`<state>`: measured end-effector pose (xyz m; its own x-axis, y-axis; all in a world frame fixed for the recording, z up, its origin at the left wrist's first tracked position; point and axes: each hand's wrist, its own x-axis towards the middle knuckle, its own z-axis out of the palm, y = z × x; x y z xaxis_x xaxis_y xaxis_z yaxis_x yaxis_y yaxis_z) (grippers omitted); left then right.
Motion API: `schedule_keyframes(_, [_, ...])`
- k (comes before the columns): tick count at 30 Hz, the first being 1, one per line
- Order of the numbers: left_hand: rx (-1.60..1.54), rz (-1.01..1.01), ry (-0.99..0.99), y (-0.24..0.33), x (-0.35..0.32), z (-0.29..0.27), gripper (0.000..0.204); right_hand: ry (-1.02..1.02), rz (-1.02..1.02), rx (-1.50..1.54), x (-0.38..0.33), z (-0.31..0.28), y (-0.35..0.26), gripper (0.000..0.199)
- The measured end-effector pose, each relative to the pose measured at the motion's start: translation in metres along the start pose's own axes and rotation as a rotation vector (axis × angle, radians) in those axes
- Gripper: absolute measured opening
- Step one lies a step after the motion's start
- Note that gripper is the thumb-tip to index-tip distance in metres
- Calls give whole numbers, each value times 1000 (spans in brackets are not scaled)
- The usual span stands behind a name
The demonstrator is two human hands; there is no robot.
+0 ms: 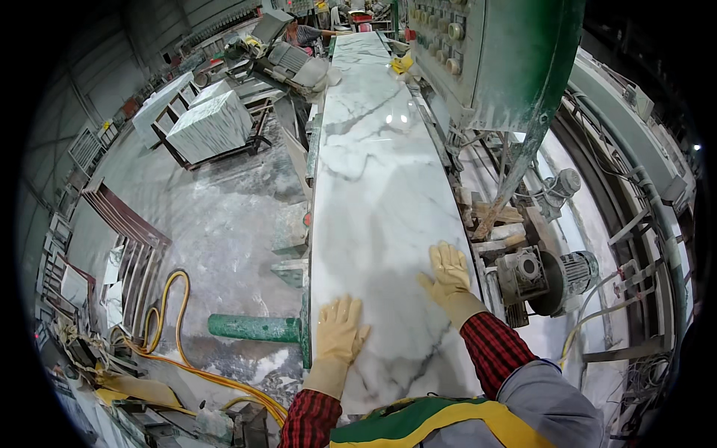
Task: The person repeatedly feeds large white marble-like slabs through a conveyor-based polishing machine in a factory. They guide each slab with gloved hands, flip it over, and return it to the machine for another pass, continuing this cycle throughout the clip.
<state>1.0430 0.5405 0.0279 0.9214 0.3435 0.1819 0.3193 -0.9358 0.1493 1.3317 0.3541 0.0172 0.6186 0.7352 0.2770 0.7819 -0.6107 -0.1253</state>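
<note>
A long white marble-look slab point(377, 216) with grey veins runs away from me along a narrow machine bed, its polished top reflecting light. My left hand point(339, 328), in a cream rubber glove, lies flat near the slab's left edge, fingers stretched forward. Farther ahead, my right hand point(448, 275), gloved alike, rests on the right edge with its fingers spread. Neither hand grips anything. Red-and-black checked sleeves point(496, 349) show above both gloves.
A green control cabinet point(515, 67) overhangs the right side, above motors point(549, 276). Left stand marble-look stacks point(210, 127) on a frame, a metal rack point(134, 261), and a yellow hose point(183, 358). A green roller point(254, 327) juts out leftward. Another person point(305, 34) works at the far end.
</note>
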Motion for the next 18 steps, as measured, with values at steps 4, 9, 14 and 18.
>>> schedule_keyframes(4, [-2,2,-20,1,6,-7,70,16,34,-14,11,8,6,88])
schedule_keyframes(9, [-19,11,6,2,10,-7,69,126,18,-82,12,23,14,85])
schedule_keyframes(14, [-11,-13,-31,-1,13,-5,68,-23,85,42,27,16,10,84])
schedule_keyframes(18, [-28,25,10,-2,21,-7,67,-8,91,63,32,14,14,83])
